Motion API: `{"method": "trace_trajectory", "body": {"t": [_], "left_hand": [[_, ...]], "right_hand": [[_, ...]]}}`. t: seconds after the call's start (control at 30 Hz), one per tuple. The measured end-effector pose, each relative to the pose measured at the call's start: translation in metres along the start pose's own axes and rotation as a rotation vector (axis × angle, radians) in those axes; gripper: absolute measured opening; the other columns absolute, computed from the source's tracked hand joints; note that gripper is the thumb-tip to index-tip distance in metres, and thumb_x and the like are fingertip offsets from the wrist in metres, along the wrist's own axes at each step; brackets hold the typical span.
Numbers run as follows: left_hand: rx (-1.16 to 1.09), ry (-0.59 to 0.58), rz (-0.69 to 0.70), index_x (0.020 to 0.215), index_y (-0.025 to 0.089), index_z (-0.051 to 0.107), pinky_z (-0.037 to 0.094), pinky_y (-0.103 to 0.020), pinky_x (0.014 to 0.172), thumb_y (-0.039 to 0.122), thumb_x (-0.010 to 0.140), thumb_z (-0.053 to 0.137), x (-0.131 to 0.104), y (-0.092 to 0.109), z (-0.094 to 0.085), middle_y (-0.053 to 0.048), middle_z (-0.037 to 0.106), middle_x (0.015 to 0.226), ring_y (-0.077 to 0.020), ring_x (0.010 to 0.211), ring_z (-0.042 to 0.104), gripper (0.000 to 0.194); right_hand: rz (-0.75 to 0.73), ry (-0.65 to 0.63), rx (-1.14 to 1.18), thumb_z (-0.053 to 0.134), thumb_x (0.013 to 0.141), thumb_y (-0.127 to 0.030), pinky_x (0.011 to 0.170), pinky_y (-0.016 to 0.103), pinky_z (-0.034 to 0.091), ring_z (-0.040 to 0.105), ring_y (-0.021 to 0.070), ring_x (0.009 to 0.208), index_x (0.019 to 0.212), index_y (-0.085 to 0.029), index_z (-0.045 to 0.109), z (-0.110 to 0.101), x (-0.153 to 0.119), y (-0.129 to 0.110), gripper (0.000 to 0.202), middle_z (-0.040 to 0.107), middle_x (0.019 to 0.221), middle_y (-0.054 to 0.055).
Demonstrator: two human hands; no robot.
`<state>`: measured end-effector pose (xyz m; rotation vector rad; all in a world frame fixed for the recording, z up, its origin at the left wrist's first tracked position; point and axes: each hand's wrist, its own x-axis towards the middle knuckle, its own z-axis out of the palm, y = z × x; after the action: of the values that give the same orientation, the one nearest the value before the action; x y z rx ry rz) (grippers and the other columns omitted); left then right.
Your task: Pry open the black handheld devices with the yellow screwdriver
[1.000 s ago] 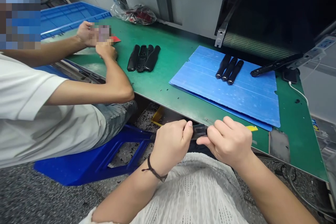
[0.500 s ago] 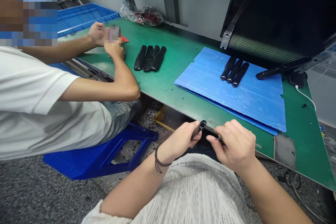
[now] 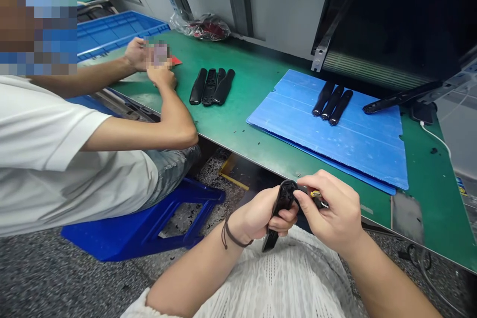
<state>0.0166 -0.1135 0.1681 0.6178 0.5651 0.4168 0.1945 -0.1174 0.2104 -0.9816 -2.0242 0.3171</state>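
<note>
Fingers of the left hand (image 3: 261, 216) wrap a black casing (image 3: 286, 195), grasping its middle. Held in the air by the tabletop's near edge, it tilts along its long axis: upper end toward that edge, lower end toward the lap. Its open, ribbed side faces the right hand (image 3: 333, 211), whose thumb and forefinger are at the upper end; whether they pinch the rim I cannot tell. Its curled fingers also grasp a small yellow-marked item (image 3: 316, 195).

Beyond the near edge, a stack of blue sheets (image 3: 316, 136) bears three black casings (image 3: 331, 104) side by side toward the tabletop's back edge. Left of the sheets lies a group of black shells (image 3: 210, 88), one open side up. By the back edge, a clear plastic bag (image 3: 210, 27) holds something red. Past the left end is a blue crate (image 3: 122, 25), contents unclear.
</note>
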Motion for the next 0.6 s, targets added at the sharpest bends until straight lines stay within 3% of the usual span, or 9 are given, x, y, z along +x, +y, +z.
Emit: {"method": "trace_trajectory", "body": {"t": [0.47, 0.6], "left_hand": [[-0.031, 0.003, 0.035, 0.067, 0.019, 0.036, 0.033, -0.023, 0.055, 0.05, 0.093, 0.048, 0.008, 0.0, 0.0, 0.006, 0.031, 0.052, -0.0047, 0.043, 0.022, 0.043], [-0.071, 0.017, 0.029, 0.073, 0.017, 0.042, 0.034, -0.023, 0.055, 0.058, 0.095, 0.052, 0.015, -0.001, 0.003, 0.005, 0.037, 0.056, -0.0041, 0.043, 0.027, 0.047]], "right_hand": [[0.04, 0.005, 0.079, 0.068, 0.092, -0.013, 0.06, 0.029, 0.039, 0.048, 0.0119, 0.067, 0.102, -0.017, 0.065, 0.006, 0.01, 0.0, 0.01, 0.056, 0.075, 0.001], [0.007, 0.028, 0.089, 0.065, 0.091, -0.007, 0.062, 0.029, 0.043, 0.052, 0.0119, 0.068, 0.108, -0.016, 0.067, 0.004, 0.01, 0.006, 0.019, 0.061, 0.077, 0.002]]}}
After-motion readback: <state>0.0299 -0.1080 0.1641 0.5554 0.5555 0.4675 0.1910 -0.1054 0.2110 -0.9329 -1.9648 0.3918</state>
